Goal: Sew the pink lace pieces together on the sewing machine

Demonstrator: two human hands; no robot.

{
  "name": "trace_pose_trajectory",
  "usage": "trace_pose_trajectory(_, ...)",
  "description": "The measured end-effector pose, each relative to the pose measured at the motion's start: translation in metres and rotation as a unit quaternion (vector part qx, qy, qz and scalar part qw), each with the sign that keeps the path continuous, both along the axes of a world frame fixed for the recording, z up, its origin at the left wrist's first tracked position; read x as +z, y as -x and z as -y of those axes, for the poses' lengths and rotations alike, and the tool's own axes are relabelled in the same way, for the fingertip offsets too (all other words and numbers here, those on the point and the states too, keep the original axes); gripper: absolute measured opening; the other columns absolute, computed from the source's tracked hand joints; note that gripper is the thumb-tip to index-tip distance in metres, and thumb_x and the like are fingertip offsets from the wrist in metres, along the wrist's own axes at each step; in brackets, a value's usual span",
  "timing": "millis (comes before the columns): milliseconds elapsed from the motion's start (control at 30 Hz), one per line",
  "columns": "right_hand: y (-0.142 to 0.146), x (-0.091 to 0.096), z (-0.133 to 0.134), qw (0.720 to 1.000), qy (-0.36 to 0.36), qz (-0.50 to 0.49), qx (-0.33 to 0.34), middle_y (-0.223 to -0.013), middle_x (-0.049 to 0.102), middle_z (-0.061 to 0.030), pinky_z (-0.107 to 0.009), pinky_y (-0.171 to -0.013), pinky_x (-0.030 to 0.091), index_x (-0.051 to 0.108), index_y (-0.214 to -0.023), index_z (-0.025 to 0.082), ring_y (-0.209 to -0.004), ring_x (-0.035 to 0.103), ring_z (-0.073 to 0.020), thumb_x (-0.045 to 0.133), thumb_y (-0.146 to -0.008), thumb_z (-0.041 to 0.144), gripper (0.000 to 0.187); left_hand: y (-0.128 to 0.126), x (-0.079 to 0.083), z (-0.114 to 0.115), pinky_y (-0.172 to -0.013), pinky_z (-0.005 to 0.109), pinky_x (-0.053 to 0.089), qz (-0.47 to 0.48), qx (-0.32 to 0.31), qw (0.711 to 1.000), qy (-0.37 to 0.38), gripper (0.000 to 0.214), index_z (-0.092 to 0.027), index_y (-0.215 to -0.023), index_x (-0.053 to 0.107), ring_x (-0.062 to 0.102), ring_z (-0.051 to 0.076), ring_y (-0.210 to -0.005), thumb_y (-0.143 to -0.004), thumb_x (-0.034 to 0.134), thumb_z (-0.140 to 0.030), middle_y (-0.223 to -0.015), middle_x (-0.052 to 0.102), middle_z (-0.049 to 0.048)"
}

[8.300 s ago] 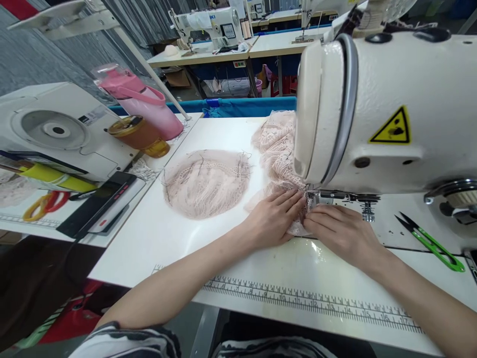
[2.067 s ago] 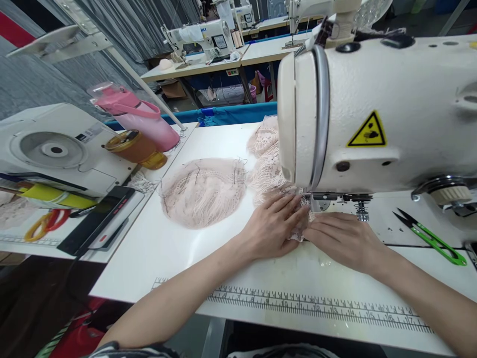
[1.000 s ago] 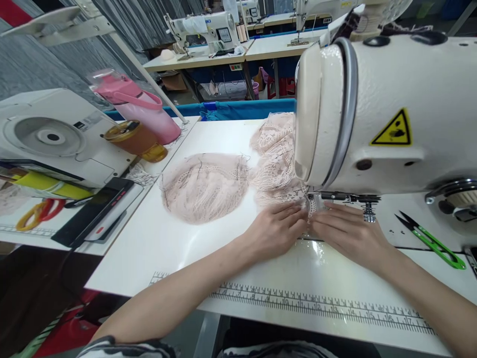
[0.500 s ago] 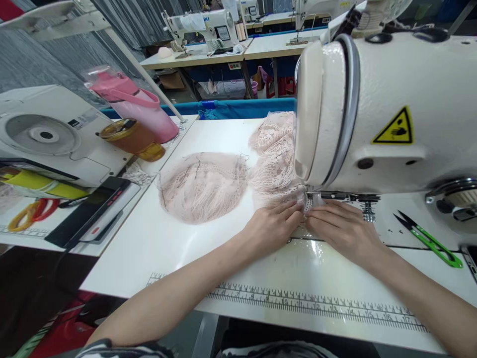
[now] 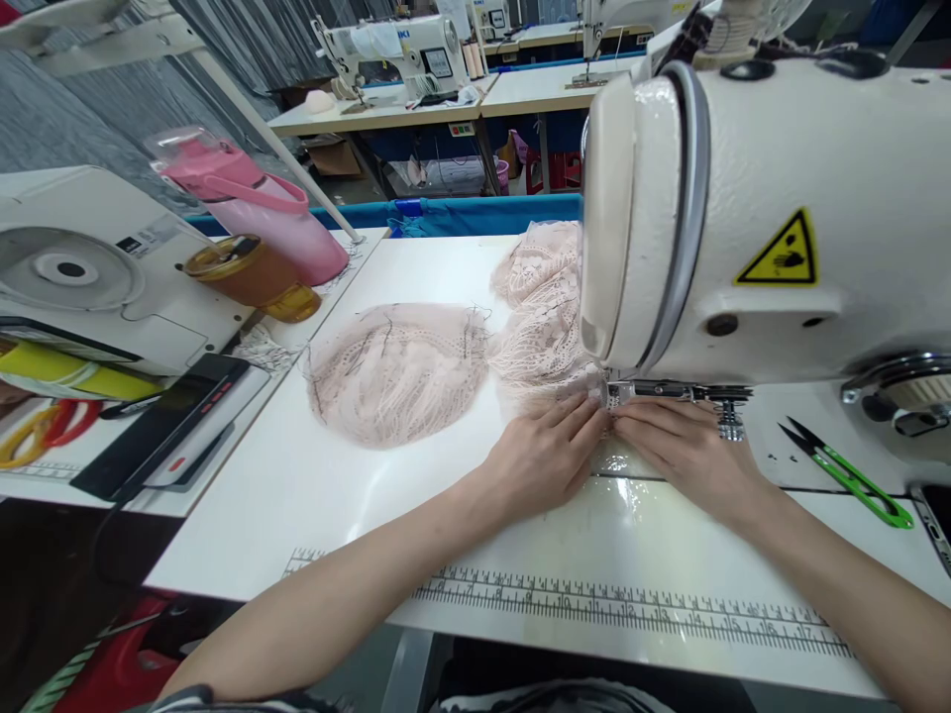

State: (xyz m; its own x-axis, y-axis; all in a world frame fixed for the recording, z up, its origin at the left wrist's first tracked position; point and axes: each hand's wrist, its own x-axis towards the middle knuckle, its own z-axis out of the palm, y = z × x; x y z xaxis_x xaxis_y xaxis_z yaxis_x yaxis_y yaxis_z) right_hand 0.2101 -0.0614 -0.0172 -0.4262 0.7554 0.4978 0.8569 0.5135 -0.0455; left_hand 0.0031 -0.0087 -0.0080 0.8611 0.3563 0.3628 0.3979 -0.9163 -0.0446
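Pale pink lace fabric [image 5: 546, 332] lies bunched under the head of a white sewing machine [image 5: 773, 218], its near edge at the presser foot [image 5: 613, 388]. My left hand [image 5: 548, 454] presses on that edge just left of the foot, fingers together and gripping the lace. Close by on the right, my right hand [image 5: 687, 451] also has its fingers closed on the lace edge, partly behind the metal attachment. Both sets of fingertips nearly meet, and they hide the edge between them. A separate rounded lace piece [image 5: 397, 376] lies flat to the left.
Green-handled thread snips [image 5: 851, 475] lie right of my right hand. Along the front edge runs a printed ruler [image 5: 594, 604]. At left are a pink bottle [image 5: 260, 213], an amber cup [image 5: 253, 277], a black box [image 5: 167, 426] and scissors [image 5: 52, 431]. Another sewing machine [image 5: 408, 54] stands beyond.
Both hands have shifted slightly at the presser foot, and the pale strip that showed between them is now mostly hidden. The whole view has moved a little; the separate lace piece stays put.
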Motion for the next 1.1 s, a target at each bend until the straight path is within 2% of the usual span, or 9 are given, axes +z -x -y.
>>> trace_pose_trajectory(167, -0.005, -0.006, -0.003, 0.999, 0.01, -0.028, 0.011, -0.108, 0.069, -0.0017, -0.027, -0.086, 0.051, 0.067, -0.101, 0.019, -0.095, 0.064, -0.0133, 0.051, -0.089, 0.01, 0.022, 0.0, -0.002, 0.0, -0.099, 0.038, 0.05, -0.012, 0.002, 1.0, -0.008, 0.042, -0.005, -0.125, 0.056, 0.055, 0.027, -0.12, -0.092, 0.037, -0.022, -0.127, 0.059, 0.0132)
trace_pose_trajectory(267, -0.006, -0.009, -0.004, 0.999, 0.021, -0.047, -0.009, -0.109, 0.069, -0.0025, -0.027, -0.079, 0.052, 0.068, -0.101, 0.02, -0.088, 0.066, -0.0137, 0.049, -0.091, 0.018, 0.021, 0.0, -0.002, 0.0, -0.1, 0.039, 0.049, -0.018, 0.0, 1.0, -0.003, 0.041, -0.006, -0.124, 0.057, 0.053, 0.028, -0.121, -0.092, 0.038, -0.023, -0.127, 0.058, 0.0138)
trace_pose_trajectory(367, -0.005, -0.009, -0.004, 0.992, 0.049, -0.109, -0.036, -0.104, 0.07, -0.0021, -0.026, -0.072, 0.053, 0.069, -0.096, 0.021, -0.084, 0.067, -0.0143, 0.049, -0.092, 0.025, 0.021, -0.001, -0.002, -0.001, -0.101, 0.04, 0.048, -0.015, -0.002, 1.0, 0.001, 0.042, -0.006, -0.124, 0.058, 0.053, 0.029, -0.122, -0.093, 0.038, -0.024, -0.127, 0.058, 0.015)
trace_pose_trajectory(467, -0.006, -0.011, -0.006, 0.976, 0.107, -0.185, -0.043, -0.105, 0.07, -0.0013, -0.028, -0.079, 0.053, 0.07, -0.095, 0.023, -0.089, 0.066, -0.0157, 0.049, -0.092, 0.031, 0.023, -0.002, -0.003, -0.003, -0.102, 0.04, 0.047, -0.012, -0.002, 1.0, 0.009, 0.042, -0.006, -0.125, 0.057, 0.052, 0.03, -0.122, -0.092, 0.039, -0.026, -0.127, 0.058, 0.0153)
trace_pose_trajectory(567, -0.009, -0.014, -0.009, 0.971, 0.134, -0.196, -0.038, -0.108, 0.069, -0.0016, -0.031, -0.083, 0.053, 0.07, -0.1, 0.024, -0.092, 0.066, -0.0179, 0.052, -0.09, 0.034, 0.023, -0.003, -0.005, -0.004, -0.102, 0.041, 0.047, -0.015, 0.003, 1.0, 0.025, 0.043, -0.008, -0.127, 0.056, 0.051, 0.029, -0.124, -0.092, 0.041, -0.027, -0.128, 0.057, 0.0144)
trace_pose_trajectory(700, -0.011, -0.018, -0.012, 0.97, 0.131, -0.2, -0.054, -0.104, 0.07, -0.0012, -0.031, -0.077, 0.054, 0.07, -0.101, 0.024, -0.088, 0.066, -0.0181, 0.054, -0.089, 0.035, 0.023, -0.004, -0.005, -0.006, -0.101, 0.042, 0.047, -0.012, 0.011, 0.999, 0.03, 0.044, -0.008, -0.128, 0.054, 0.05, 0.029, -0.124, -0.09, 0.043, -0.026, -0.128, 0.057, 0.0144)
trace_pose_trajectory(800, -0.01, -0.018, -0.011, 0.977, 0.106, -0.178, -0.055, -0.103, 0.07, -0.0009, -0.029, -0.076, 0.053, 0.07, -0.101, 0.024, -0.085, 0.066, -0.0166, 0.054, -0.09, 0.032, 0.021, -0.006, -0.003, -0.005, -0.102, 0.042, 0.047, 0.004, 0.004, 1.0, 0.001, 0.04, -0.006, -0.123, 0.058, 0.053, 0.028, -0.121, -0.091, 0.043, -0.024, -0.126, 0.059, 0.0144)
trace_pose_trajectory(933, -0.008, -0.014, -0.003, 0.995, 0.022, -0.075, -0.065, -0.107, 0.069, -0.0004, -0.031, -0.08, 0.048, 0.069, -0.103, 0.026, -0.09, 0.065, -0.0168, 0.055, -0.09, 0.029, 0.019, -0.006, -0.001, -0.002, -0.099, 0.036, 0.05, -0.01, -0.016, 0.999, -0.041, 0.032, -0.006, -0.114, 0.062, 0.057, 0.023, -0.116, -0.092, 0.041, -0.017, -0.125, 0.06, 0.0124)
trace_pose_trajectory(1100, -0.003, -0.009, 0.007, 0.995, -0.005, -0.014, -0.098, -0.113, 0.067, 0.0029, -0.032, -0.071, 0.045, 0.068, -0.103, 0.028, -0.083, 0.065, -0.0154, 0.053, -0.091, 0.032, 0.02, -0.003, -0.002, 0.002, -0.095, 0.036, 0.052, -0.019, -0.001, 0.999, -0.029, 0.039, -0.001, -0.124, 0.055, 0.055, 0.026, -0.119, -0.093, 0.039, -0.018, -0.128, 0.057, 0.0166)
